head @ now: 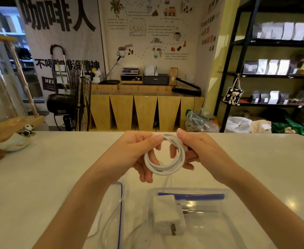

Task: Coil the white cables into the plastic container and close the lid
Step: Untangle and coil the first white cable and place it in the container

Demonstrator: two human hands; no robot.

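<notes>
White cable, wound into a round coil of several turns, is held in the air above the counter, between both hands and just beyond the plastic container. A loose tail of the same cable drops from the bottom of the coil toward the container and runs on along the counter to the left of it.

The left hand grasps the coil from the left: thumb pressed on the top of the loop, fingers passed behind and through it, their tips showing below the lower arc. The right hand grasps the coil from the right, thumb raised at the top, fingers closed on the right-hand side of the loop where the turns bunch together. Both hands are in contact with the cable.

The container is clear, open, and stands on the counter directly below the hands. Inside it lies a white plug adapter, prongs pointing toward the camera. A blue strip runs along the far wall of the container. To the left, touching or just beside the container, lies the clear lid with a blue edge seal; it is off the container.

The counter is pale and smooth. At its far left stands a small white dish with a panda figure. Beyond the counter are a black floor fan, wooden cabinets and black shelving stocked with bags.
</notes>
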